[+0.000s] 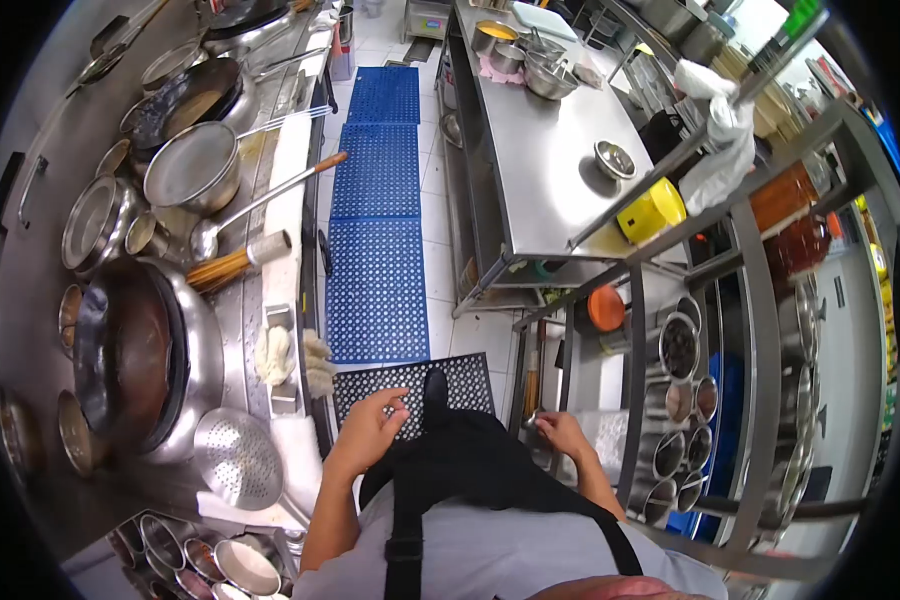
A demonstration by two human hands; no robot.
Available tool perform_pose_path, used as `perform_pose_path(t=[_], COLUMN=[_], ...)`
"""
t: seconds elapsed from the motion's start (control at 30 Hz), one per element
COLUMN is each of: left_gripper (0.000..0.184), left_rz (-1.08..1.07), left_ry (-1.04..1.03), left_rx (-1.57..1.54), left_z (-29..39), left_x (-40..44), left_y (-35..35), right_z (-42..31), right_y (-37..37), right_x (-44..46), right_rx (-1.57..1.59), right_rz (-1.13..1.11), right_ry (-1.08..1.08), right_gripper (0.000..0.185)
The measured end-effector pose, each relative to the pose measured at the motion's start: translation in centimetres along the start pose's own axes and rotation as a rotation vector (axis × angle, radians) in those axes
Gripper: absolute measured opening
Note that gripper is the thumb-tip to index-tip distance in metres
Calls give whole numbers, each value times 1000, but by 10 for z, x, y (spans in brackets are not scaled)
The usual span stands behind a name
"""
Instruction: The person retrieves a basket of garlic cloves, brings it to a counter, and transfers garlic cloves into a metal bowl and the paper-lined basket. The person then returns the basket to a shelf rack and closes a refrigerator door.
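Observation:
My left hand (pixel 373 428) hangs in front of my black apron (pixel 470 450), above a black perforated mat (pixel 465 370). Its index finger points out, the other fingers curl loosely, and nothing shows in it. On the other side, my right hand (pixel 566 437) is closed beside the metal rack, its fingers around a small shiny metal piece (pixel 533 418) whose kind is hidden. To the left of my left hand, pale cloths (pixel 273 356) lie on the stove edge, near a large perforated skimmer (pixel 238 458).
Left, the range bears a dark wok (pixel 125 355), a ladle (pixel 270 205), a bamboo brush (pixel 238 262) and pots. Ahead, blue mats (pixel 378 290) run along the aisle. A steel table (pixel 555 170) holds bowls; a yellow container (pixel 652 210) stands near its corner. The rack (pixel 638 380) is right.

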State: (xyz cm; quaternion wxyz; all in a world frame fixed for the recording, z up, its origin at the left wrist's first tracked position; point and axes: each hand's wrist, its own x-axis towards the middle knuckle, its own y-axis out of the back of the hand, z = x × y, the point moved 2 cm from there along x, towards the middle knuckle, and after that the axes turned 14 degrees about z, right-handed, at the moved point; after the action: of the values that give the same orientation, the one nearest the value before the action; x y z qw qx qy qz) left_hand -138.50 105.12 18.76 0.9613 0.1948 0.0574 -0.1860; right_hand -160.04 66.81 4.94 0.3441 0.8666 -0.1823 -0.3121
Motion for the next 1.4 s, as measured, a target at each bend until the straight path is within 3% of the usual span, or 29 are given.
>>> perform_pose_path(t=[0.07, 0.13, 0.2, 0.37, 0.47, 0.6, 0.67, 0.8, 0.93, 0.97, 1.07, 1.23, 1.4], left_gripper=[35, 34, 36, 36, 37, 36, 36, 35, 33, 32, 34, 36, 36], left_rz=[40, 43, 26, 55, 84, 95, 80, 78, 34, 58, -17, -112, -106], left_ry=[-54, -35, -18, 33, 62, 53, 109, -5, -17, -158, 6, 40, -32], left_rx=[17, -31, -5, 18, -2, 14, -3, -35, 34, 107, -48, -20, 103], left_z=[13, 34, 39, 44, 41, 38, 44, 59, 88, 91, 116, 119, 164], left_x=[32, 65, 90, 155, 204, 292, 339, 438, 527, 547, 597, 682, 765], left_y=[-11, -19, -23, -25, -17, 1, 13, 36, 53, 57, 50, 32, 32], right_z=[-63, -112, -178, -290, -298, -280, -269, -264, -268, -269, -280, -334, -435], right_y=[20, 28, 47, 88, 84, 73, 66, 68, 69, 71, 77, 83, 88], right_x=[55, 120, 167, 287, 375, 447, 456, 469, 481, 482, 503, 578, 705], right_rx=[-57, 34, 46, 250, 511, 507, 560, 704, 769, 772, 773, 834, 667], right_rz=[83, 36, 96, 264, 399, 420, 448, 454, 554, 549, 539, 457, 373], right_ry=[320, 326, 498, 485, 485, 200, 99, -128, -116, -153, -291, -257, 67], right_gripper=[33, 32, 32, 37, 51, 56, 57, 57, 54, 53, 52, 51, 47])
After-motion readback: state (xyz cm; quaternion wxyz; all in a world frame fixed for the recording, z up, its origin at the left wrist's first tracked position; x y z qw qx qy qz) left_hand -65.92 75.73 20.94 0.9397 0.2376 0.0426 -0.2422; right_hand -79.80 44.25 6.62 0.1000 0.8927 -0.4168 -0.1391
